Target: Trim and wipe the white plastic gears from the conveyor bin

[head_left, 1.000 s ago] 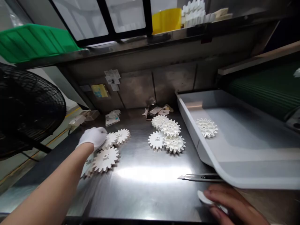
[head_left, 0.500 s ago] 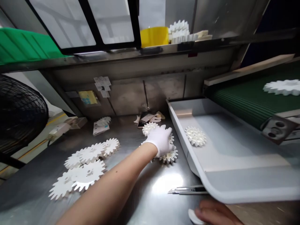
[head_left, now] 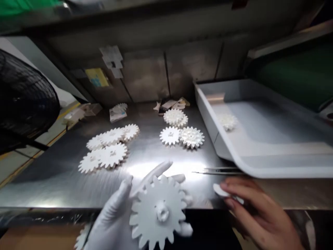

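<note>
- White plastic gear (head_left: pixel 159 210), in the head view, is now in the gloved left hand (head_left: pixel 117 215) at the steel table's (head_left: pixel 62 184) near edge, fingers behind it, thumb spread wide.
- Bare right hand (head_left: pixel 260 211) pinches a small white piece (head_left: pixel 220 190), as before.
- Gear cluster (head_left: pixel 179 119) beside the grey tray (head_left: pixel 273 139) looks one shorter than a second ago, suggesting gears are handled singly.
</note>
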The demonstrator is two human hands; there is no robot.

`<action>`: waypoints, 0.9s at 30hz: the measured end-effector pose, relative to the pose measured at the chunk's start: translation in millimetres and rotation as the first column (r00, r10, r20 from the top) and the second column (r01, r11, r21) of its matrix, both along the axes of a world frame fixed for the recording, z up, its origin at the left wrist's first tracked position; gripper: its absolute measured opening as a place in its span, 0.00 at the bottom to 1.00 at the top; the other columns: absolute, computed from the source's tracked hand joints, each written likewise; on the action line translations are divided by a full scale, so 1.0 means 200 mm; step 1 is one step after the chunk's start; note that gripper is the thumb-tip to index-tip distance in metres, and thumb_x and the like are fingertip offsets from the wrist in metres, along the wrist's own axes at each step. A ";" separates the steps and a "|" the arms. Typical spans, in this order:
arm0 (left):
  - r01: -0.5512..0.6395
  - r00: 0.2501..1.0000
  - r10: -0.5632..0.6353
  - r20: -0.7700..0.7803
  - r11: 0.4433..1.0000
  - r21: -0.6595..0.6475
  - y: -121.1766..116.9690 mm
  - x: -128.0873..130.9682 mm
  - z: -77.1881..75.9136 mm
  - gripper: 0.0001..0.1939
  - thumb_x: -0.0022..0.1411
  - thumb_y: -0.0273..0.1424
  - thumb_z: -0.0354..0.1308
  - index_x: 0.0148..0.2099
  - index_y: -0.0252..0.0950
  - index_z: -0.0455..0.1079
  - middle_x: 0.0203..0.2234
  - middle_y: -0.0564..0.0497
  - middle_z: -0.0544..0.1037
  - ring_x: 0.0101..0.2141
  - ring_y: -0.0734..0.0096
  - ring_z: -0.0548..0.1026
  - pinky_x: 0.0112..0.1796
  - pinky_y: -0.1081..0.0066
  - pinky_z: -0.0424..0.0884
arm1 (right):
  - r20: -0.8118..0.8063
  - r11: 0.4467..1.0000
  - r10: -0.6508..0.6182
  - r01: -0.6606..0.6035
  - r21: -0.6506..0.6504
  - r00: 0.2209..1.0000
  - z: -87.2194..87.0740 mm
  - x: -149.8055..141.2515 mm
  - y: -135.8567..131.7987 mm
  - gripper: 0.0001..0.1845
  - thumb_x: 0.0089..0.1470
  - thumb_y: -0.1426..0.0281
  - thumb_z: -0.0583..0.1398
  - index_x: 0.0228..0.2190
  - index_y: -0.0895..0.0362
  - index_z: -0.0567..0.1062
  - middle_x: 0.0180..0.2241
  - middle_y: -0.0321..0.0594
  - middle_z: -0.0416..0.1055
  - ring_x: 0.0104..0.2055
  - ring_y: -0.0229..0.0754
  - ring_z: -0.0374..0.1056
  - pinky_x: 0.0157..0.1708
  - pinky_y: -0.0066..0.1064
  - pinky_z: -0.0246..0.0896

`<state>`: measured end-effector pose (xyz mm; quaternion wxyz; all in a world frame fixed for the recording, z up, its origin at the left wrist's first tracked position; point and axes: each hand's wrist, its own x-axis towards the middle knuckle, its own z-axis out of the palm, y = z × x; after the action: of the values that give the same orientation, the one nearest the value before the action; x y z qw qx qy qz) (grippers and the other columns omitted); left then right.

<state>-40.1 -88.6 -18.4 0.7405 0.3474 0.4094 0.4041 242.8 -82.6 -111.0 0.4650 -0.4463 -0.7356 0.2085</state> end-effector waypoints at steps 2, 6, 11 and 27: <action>0.029 0.955 0.025 0.295 0.983 -0.179 -0.12 0.00 -0.08 0.30 0.65 0.44 0.53 0.67 0.45 0.57 0.52 0.41 0.75 0.50 0.47 0.76 0.50 0.50 0.69 | 0.025 0.997 0.025 -0.023 -0.067 0.999 0.02 0.00 -0.02 0.17 0.60 0.74 0.60 0.50 0.47 0.74 0.46 0.41 0.73 0.48 0.46 0.72 0.46 0.32 0.72; 0.124 0.864 0.066 0.498 0.932 -0.340 -0.23 0.01 -0.17 0.32 0.67 0.26 0.49 0.70 0.44 0.48 0.53 0.39 0.75 0.49 0.48 0.77 0.50 0.48 0.69 | 0.022 0.970 0.176 -0.170 -0.175 0.984 0.13 -0.06 -0.09 0.15 0.62 0.74 0.59 0.49 0.48 0.73 0.45 0.39 0.71 0.47 0.43 0.70 0.41 0.29 0.70; 0.191 0.855 0.064 0.515 0.884 -0.428 -0.28 -0.02 -0.18 0.28 0.68 0.24 0.50 0.68 0.37 0.55 0.50 0.37 0.76 0.48 0.48 0.77 0.49 0.50 0.70 | -0.063 0.918 0.316 -0.322 -0.230 0.947 0.18 -0.12 -0.16 0.18 0.61 0.78 0.59 0.50 0.49 0.72 0.43 0.38 0.72 0.47 0.42 0.70 0.42 0.28 0.69; 0.168 0.931 0.047 0.361 0.823 -0.543 -0.30 0.03 -0.15 0.17 0.62 0.26 0.59 0.53 0.34 0.72 0.39 0.39 0.80 0.41 0.46 0.80 0.43 0.47 0.73 | 0.021 0.805 0.586 -0.579 -0.125 0.810 0.21 -0.17 -0.24 0.18 0.61 0.81 0.57 0.52 0.59 0.72 0.44 0.44 0.72 0.45 0.45 0.68 0.45 0.33 0.69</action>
<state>-34.8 -148.9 -48.1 0.8845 0.0459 0.3569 0.2970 209.3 -130.9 -69.8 0.3308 -0.2304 -0.8375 0.3690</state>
